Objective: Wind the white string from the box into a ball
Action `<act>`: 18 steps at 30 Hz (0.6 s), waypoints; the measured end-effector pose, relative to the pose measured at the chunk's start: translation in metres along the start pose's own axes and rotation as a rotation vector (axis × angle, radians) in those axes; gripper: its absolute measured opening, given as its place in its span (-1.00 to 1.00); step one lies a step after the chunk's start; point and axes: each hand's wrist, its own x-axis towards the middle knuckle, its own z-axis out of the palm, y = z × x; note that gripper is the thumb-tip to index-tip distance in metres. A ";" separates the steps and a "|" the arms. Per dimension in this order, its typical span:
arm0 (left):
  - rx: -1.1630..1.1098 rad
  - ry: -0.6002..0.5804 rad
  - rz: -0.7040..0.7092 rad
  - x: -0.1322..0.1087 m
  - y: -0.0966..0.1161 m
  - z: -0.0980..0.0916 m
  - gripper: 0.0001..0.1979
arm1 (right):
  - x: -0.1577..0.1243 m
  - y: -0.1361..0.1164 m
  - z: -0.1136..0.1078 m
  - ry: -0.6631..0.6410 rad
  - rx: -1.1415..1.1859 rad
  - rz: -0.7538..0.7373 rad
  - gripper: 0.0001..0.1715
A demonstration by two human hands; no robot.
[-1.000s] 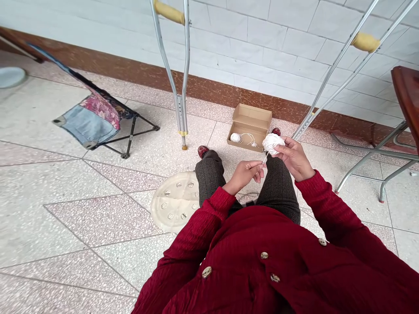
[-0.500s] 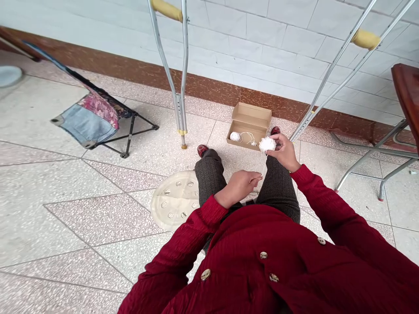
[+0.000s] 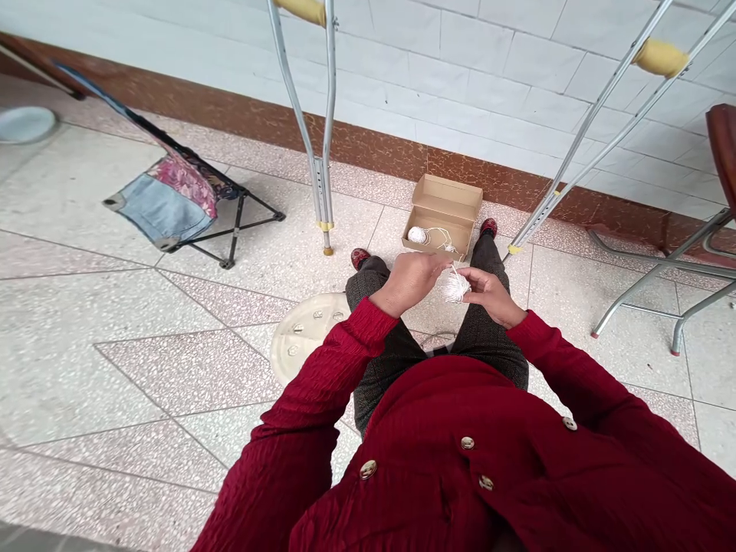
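A white ball of yarn (image 3: 456, 286) is gripped at its right side by the fingers of my right hand (image 3: 492, 294), above the gap between my knees. My left hand (image 3: 412, 280) is closed just to the left of the ball and a little higher, pinching a white strand that runs to the ball. Beyond my hands an open cardboard box (image 3: 447, 201) stands on the floor. Inside it lie a second white yarn ball (image 3: 418, 235) and some loose loops of yarn.
One metal crutch (image 3: 322, 184) leans on the wall left of the box, another crutch (image 3: 580, 153) to its right. A folding stool (image 3: 172, 203) stands at left, a chair (image 3: 661, 268) at right. A cream round plastic seat (image 3: 293, 337) shows beside my left leg.
My left hand has risen from below the ball to beside its upper left. My right hand has brought the ball slightly down and left. The whole view has shifted a little.
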 end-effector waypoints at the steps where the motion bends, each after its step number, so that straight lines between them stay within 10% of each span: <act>1: -0.004 0.007 0.005 0.000 0.000 0.001 -0.74 | -0.001 -0.002 0.002 -0.002 0.044 0.029 -0.46; 12: -0.445 -0.060 -0.085 -0.009 -0.029 0.038 -0.69 | -0.014 -0.036 0.024 0.095 0.188 0.056 -0.53; 18: -0.811 -0.247 -0.108 -0.025 0.003 0.053 -0.64 | 0.015 -0.053 0.000 0.266 -0.041 -0.183 -0.52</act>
